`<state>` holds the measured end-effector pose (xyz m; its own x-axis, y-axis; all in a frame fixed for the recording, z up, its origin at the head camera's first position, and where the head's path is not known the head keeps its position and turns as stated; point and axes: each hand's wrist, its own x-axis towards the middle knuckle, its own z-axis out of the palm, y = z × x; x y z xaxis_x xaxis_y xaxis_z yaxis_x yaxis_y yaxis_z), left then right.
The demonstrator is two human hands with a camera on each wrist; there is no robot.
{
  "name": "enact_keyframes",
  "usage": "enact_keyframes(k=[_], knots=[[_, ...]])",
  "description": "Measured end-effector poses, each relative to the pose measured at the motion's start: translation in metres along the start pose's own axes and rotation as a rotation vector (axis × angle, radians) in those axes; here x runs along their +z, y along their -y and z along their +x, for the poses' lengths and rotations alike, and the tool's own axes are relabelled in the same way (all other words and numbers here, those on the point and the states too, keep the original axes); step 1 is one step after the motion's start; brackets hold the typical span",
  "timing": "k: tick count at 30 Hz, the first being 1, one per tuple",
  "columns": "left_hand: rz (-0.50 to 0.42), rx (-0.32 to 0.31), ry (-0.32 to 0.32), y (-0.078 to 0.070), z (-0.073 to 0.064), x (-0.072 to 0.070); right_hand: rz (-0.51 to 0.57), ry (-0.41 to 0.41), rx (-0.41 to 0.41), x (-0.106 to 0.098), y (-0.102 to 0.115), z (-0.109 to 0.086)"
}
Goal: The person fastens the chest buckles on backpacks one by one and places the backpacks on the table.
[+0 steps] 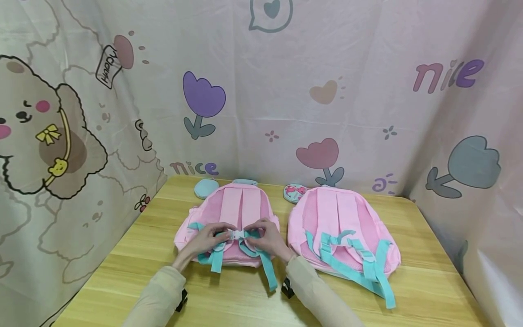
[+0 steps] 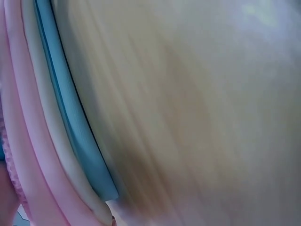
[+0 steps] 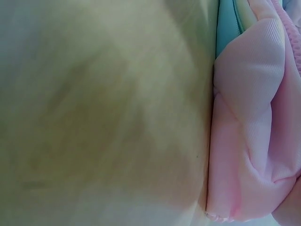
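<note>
In the head view, a pink backpack (image 1: 230, 197) lies with its shoulder straps facing up. Over its lower half, a small whitish plastic buckle (image 1: 238, 235) sits between teal webbing straps (image 1: 267, 271). My left hand (image 1: 207, 238) pinches the buckle's left end between thumb and fingers. From the other side, my right hand (image 1: 267, 236) pinches its right end, its fingers partly covering the strap there. Each wrist view shows mostly tabletop, with an edge of the pink backpack (image 2: 28, 117) in the left and a bulging pink side (image 3: 249, 70) in the right.
A second pink backpack (image 1: 308, 213) lies close on the right, straps up, teal webbing (image 1: 384, 268) trailing over its front. Behind the bags are a pale blue round piece (image 1: 206, 188) and a patterned one (image 1: 294, 193). The wooden table (image 1: 135, 245) meets printed curtains (image 1: 265, 100).
</note>
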<state>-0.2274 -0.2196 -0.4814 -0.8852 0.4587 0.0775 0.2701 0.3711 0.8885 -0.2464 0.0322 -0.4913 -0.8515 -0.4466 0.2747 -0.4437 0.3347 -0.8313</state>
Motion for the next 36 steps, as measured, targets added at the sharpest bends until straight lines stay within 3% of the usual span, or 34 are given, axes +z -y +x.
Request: enact_keyframes(k=[10,17,28,36], knots=[[-0.024,0.005,-0.012,0.001,0.0008,0.0008,-0.015,0.0,0.013,0.0003,0.0013,0.0],[-0.003,0.049,-0.023,0.0023,0.0021,0.0013,-0.019,0.011,0.014,-0.0002,0.0019,0.0],[-0.026,-0.02,-0.029,-0.0021,0.0031,0.0022,-0.015,0.026,0.011,-0.0017,0.0019,0.001],[-0.008,-0.006,-0.015,-0.0016,0.0036,0.0001,-0.043,0.054,-0.007,-0.0027,0.0037,0.0023]])
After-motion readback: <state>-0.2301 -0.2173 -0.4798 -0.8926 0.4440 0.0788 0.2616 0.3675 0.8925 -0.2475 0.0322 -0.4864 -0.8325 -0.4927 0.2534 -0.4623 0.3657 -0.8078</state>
